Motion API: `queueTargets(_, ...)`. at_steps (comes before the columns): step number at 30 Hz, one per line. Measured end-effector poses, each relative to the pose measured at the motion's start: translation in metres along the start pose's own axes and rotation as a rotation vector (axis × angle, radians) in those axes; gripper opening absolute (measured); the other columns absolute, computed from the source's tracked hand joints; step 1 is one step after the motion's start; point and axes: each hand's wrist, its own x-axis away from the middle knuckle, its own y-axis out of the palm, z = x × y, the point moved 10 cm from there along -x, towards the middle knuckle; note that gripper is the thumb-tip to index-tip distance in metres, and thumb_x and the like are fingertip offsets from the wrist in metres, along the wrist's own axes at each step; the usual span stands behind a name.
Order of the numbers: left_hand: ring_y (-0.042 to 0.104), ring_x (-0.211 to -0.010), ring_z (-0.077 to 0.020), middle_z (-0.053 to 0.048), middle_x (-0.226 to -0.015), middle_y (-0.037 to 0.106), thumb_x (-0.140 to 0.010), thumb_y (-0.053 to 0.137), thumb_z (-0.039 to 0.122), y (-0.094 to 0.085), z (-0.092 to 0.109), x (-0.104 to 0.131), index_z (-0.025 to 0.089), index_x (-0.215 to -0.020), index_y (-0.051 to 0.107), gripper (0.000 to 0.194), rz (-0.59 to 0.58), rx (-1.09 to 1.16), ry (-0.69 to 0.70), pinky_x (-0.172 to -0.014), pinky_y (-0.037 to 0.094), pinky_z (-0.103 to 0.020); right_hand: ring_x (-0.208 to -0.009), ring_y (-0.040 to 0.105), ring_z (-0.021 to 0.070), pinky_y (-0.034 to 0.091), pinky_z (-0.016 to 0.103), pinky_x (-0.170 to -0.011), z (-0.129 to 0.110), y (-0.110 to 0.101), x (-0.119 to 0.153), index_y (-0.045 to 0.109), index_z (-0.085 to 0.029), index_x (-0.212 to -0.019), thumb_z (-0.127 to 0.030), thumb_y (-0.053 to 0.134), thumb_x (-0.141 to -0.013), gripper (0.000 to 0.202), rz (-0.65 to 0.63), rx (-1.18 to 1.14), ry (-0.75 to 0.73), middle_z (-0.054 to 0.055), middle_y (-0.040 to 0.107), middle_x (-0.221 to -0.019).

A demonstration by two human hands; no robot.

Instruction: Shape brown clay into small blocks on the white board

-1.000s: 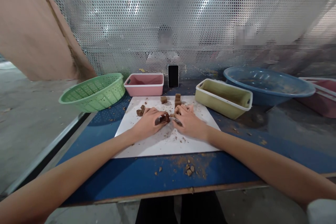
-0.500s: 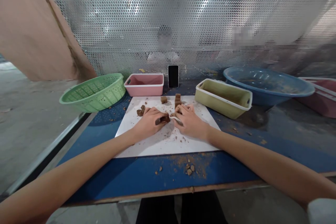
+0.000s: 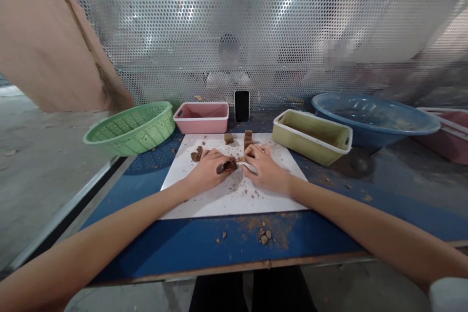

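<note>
Over a white sheet (image 3: 204, 204), my left hand (image 3: 206, 170) is closed around a dark brown clay lump (image 3: 229, 165), which shows between thumb and fingers. My right hand (image 3: 268, 170) faces it with fingers curled; a small tan bit shows at its fingertips, too small to name. The two hands are close together. Behind the right hand stands a brown block stack (image 3: 248, 139), partly hidden by the fingers. A single brown block (image 3: 228, 139) lies to its left. Rough brown lumps (image 3: 196, 156) rest beside my left hand, and crumbs are scattered on the sheet.
A green basket (image 3: 129, 131), pink bin (image 3: 201, 126), upright phone (image 3: 242, 106), olive bin (image 3: 310, 139) and blue basin (image 3: 376, 129) line the back. Behind them rises a perforated metal panel (image 3: 164, 29). Small stones (image 3: 265, 239) lie near the front edge.
The right hand's thumb and fingers have shifted slightly. My left hand keeps its hold on the brown clay lump, and the surrounding objects stay put.
</note>
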Motion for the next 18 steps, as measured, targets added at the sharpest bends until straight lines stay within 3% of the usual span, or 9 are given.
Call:
queueTargets(7, 0.065, -0.102, -0.0283, -0.008, -0.101, 0.077, -0.102, 0.063, 0.037, 0.0, -0.002, 0.001, 0.022, -0.113, 0.073, 0.021, 0.013, 0.012, -0.012, -0.094, 0.043, -0.046, -0.115, 0.054, 0.0299, 0.04, 0.054, -0.101, -0.005, 0.009, 0.001, 0.069, -0.021, -0.107, -0.027, 0.054, -0.104, 0.016, -0.1, 0.009, -0.05, 0.013, 0.059, -0.119)
queueTargets(12, 0.065, -0.101, -0.0281, -0.007, -0.095, 0.077, -0.102, 0.063, 0.035, -0.002, -0.001, 0.001, 0.023, -0.109, 0.074, 0.018, 0.014, 0.011, -0.019, -0.091, 0.044, -0.046, -0.115, 0.054, 0.0297, 0.039, 0.054, -0.103, 0.0, 0.003, 0.0, 0.068, -0.021, -0.098, -0.026, 0.051, -0.105, 0.019, -0.025, -0.006, 0.003, 0.012, 0.06, -0.114)
queueTargets(18, 0.066, -0.102, -0.0271, -0.007, -0.1, 0.077, -0.102, 0.062, 0.037, -0.003, -0.002, 0.001, 0.022, -0.11, 0.073, 0.02, 0.013, 0.054, -0.027, -0.094, 0.046, -0.047, -0.118, 0.053, 0.03, 0.04, 0.052, -0.103, -0.001, 0.011, -0.001, 0.071, -0.022, -0.114, -0.026, 0.057, -0.103, 0.018, -0.108, -0.044, 0.002, 0.012, 0.058, -0.118)
